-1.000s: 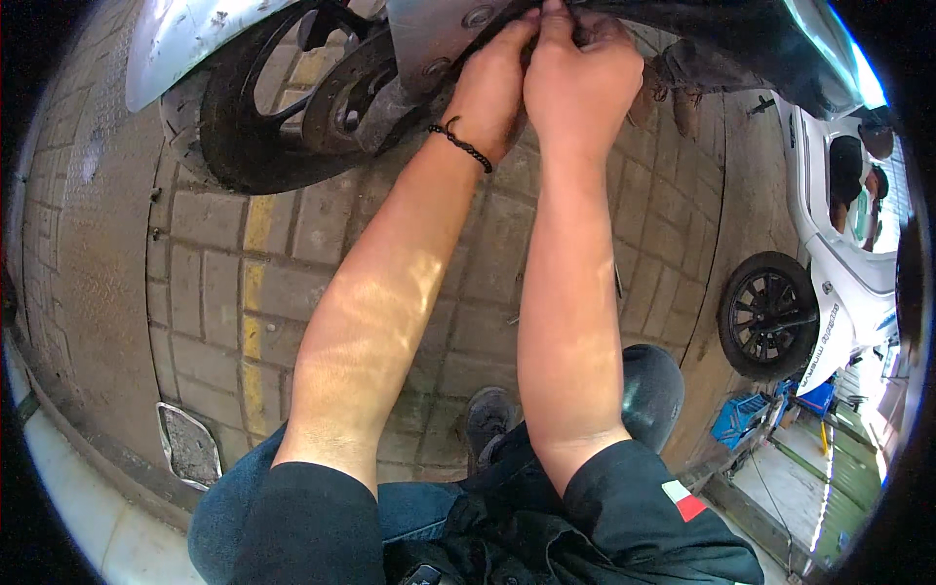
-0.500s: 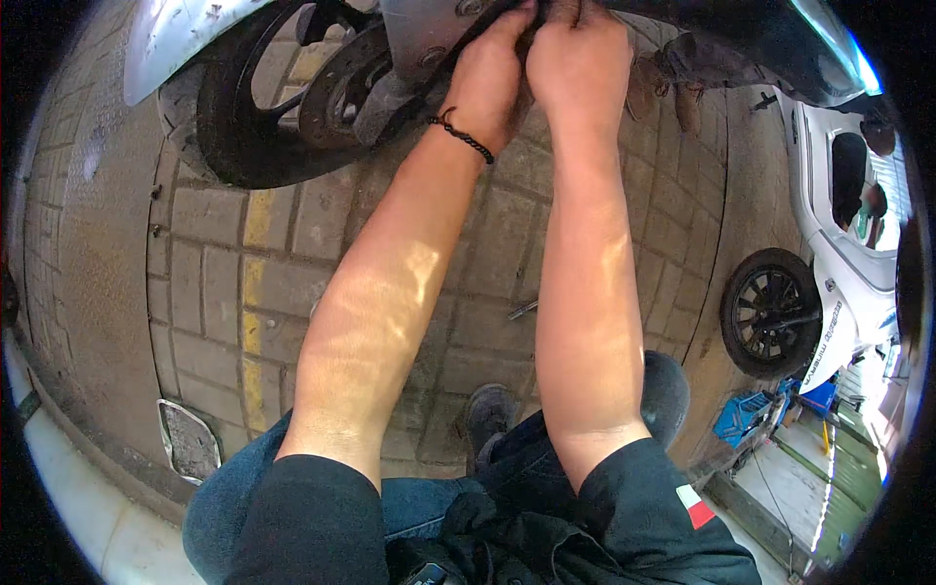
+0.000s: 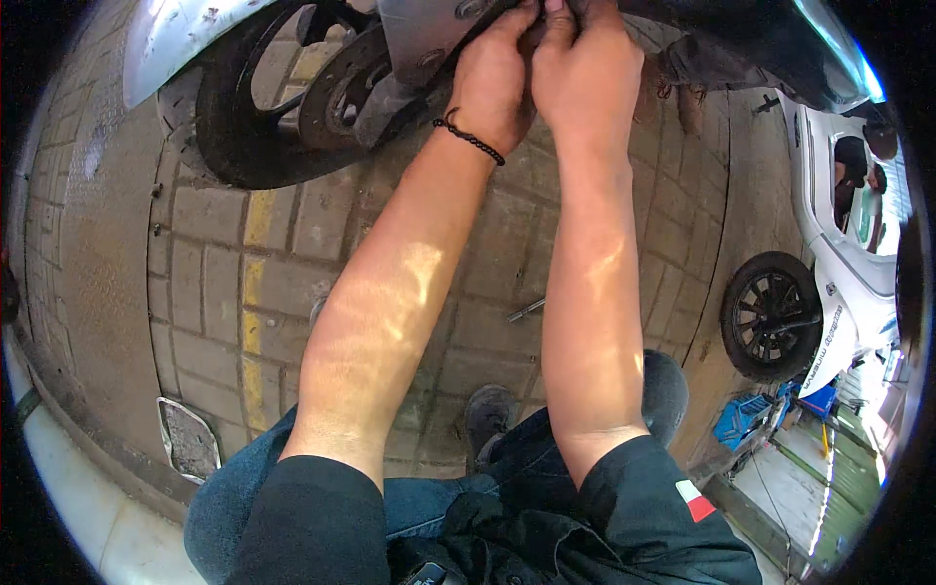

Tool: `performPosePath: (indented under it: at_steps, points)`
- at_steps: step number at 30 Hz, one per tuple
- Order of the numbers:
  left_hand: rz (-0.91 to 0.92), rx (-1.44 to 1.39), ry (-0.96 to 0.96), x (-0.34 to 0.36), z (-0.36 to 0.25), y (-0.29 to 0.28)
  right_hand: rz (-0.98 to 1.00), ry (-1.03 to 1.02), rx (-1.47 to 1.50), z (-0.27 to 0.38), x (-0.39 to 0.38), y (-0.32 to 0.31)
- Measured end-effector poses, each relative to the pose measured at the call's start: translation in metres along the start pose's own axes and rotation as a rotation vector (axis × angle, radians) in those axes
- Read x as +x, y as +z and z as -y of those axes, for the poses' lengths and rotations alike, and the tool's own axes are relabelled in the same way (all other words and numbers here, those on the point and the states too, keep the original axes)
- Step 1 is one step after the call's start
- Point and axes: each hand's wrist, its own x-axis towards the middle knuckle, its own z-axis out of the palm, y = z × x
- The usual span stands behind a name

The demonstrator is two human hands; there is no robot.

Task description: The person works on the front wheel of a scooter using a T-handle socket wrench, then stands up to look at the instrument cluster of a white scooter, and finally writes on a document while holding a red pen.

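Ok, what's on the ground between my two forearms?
In the head view, between the left forearm and right forearm there's brick paving, a slim metal rod and, lower down, a grey shoe.

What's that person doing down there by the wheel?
The person has both hands up close together beside a grey panel next to the black-tyred wheel. The left hand and right hand meet near the top edge of the picture, so I can't tell what the fingers hold. A thin metal rod lies on the paving below.
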Motion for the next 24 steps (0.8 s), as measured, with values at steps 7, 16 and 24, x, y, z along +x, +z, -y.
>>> performPosePath:
  at_steps: [7,16,24]
  points:
    - [-0.05,-0.029,-0.047,-0.006,-0.004,0.011,0.088,0.224,0.153,0.011,0.002,0.001]
    - [-0.001,-0.029,0.05,0.001,0.005,0.002,0.127,0.346,0.484,-0.002,0.009,0.004]
    - [0.1,0.171,0.104,-0.009,0.004,0.011,0.428,-0.214,0.258,-0.096,-0.023,-0.002]
